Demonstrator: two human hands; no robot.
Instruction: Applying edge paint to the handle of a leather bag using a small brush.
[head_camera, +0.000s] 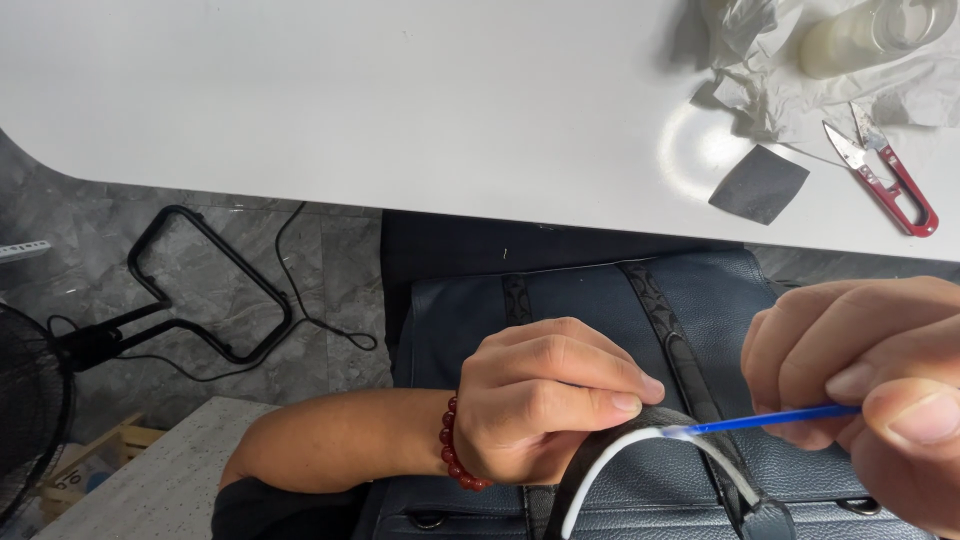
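The left hand (545, 400) pinches the bag handle (640, 440); the right hand (870, 390), at 3 o'clock, pinches a blue stick (770, 420). Better to stroke lightly along the white edge.

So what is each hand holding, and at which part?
The right hand pinches a thin blue stick at its rear end; its tip touches the bag handle. The left hand grips that handle at the top of its arch.

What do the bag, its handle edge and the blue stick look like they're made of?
Bag: likely leather or imitation, navy, pebbled matte grain. Handle edge: smooth white coating, slightly glossy, possibly edge paint. Blue stick: thin, smooth, probably plastic, pinched in the right hand.
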